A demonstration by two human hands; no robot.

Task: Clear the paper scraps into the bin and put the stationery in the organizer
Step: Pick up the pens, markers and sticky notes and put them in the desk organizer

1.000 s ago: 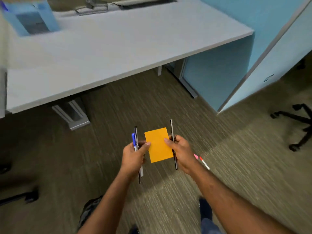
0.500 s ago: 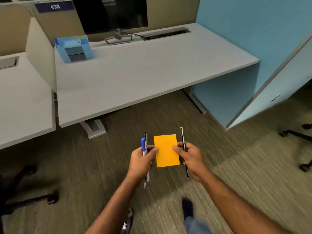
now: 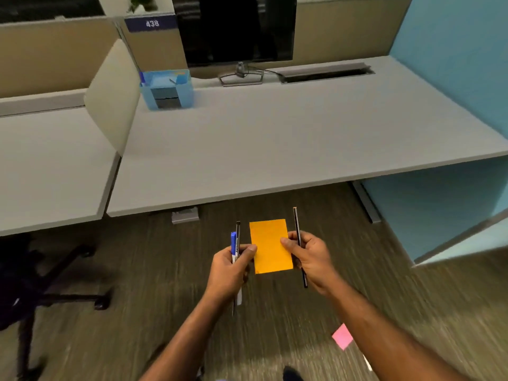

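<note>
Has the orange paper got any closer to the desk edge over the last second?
Yes. The orange paper now sits nearer the desk front edge.

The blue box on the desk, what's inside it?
The blue box shows a blue pen upright at its left corner and something thin poking from the top; its walls hide everything lower.
</note>
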